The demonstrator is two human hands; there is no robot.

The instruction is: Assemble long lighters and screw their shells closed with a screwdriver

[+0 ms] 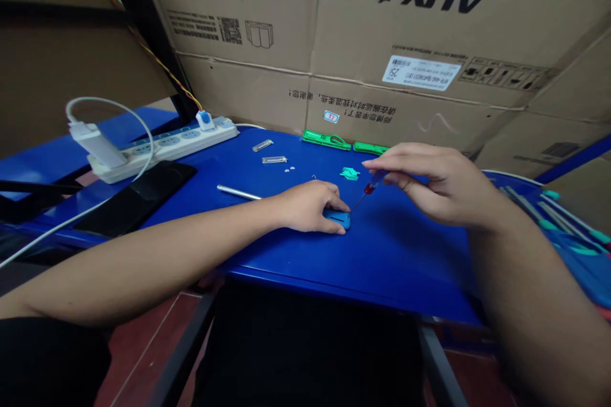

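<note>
My left hand (315, 206) is closed on a small blue plastic piece with a slot (340, 220), pressing it to the blue table. In my right hand (424, 184) is a screwdriver (373, 183) with a clear and red handle, held by the fingertips. It slants down to the left, and its tip meets the right end of the blue piece. Beyond the hands lie a teal plastic part (350, 173), two small metal-faced strips (274, 159) and tiny white bits (289, 170). A silver rod (238, 192) is partly hidden behind my left forearm.
A white power strip (167, 146) with a plugged-in charger and cable stands at the left, beside a black phone-like slab (138, 197). Green plastic tool parts (327, 139) lie along the cardboard wall (353, 32). More blue and teal pieces (580, 261) sit at the right edge.
</note>
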